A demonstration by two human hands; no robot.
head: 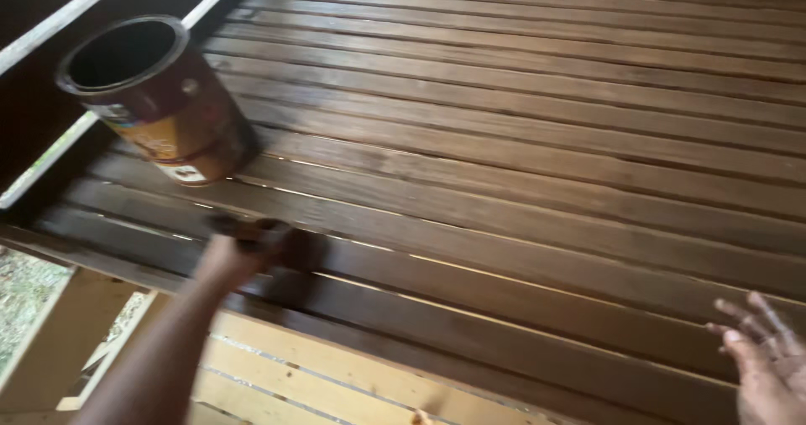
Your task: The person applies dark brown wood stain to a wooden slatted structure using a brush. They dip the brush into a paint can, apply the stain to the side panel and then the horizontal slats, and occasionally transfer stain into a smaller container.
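Note:
My left hand reaches forward over the dark stained deck boards and grips a dark brush or pad that rests on a board; the thing is blurred. An open metal can with a brown and yellow label stands on the boards just beyond that hand, at the upper left. At the lower right corner my right hand hovers with its fingers spread and nothing in it.
Pale unstained boards lie at the near edge below the stained ones. A railing with light rails runs along the left side, with a pale post and greenery below it.

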